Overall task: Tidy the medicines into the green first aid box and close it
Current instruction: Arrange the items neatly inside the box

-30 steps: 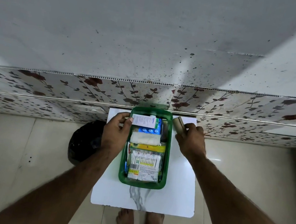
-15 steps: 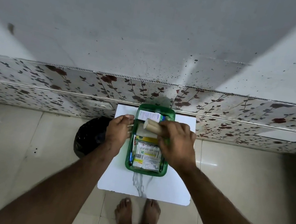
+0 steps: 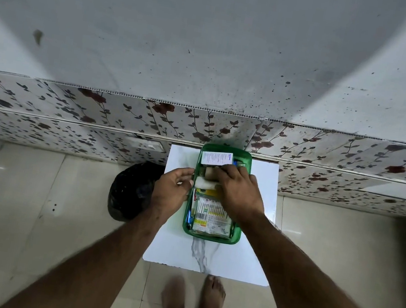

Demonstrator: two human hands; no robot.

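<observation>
The green first aid box (image 3: 235,235) stands open on a small white table (image 3: 206,258), filled with medicine packs. A white carton (image 3: 216,158) lies at its far end, a white bandage roll (image 3: 204,182) across the middle, and a pack of cotton buds (image 3: 209,214) near me. My right hand (image 3: 239,194) is over the box's middle, pressing a tan roll (image 3: 210,173) down into it. My left hand (image 3: 173,191) rests against the box's left wall, fingers touching the rim. No lid is visible.
A black bag (image 3: 132,190) sits on the tiled floor left of the table. The table backs onto a flower-patterned wall panel (image 3: 123,114). My bare feet (image 3: 193,298) stand at the table's near edge.
My right hand carried the tan roll from the box's right rim over the box and lowered it inside. My left hand let go of the white carton and settled on the box's left side.
</observation>
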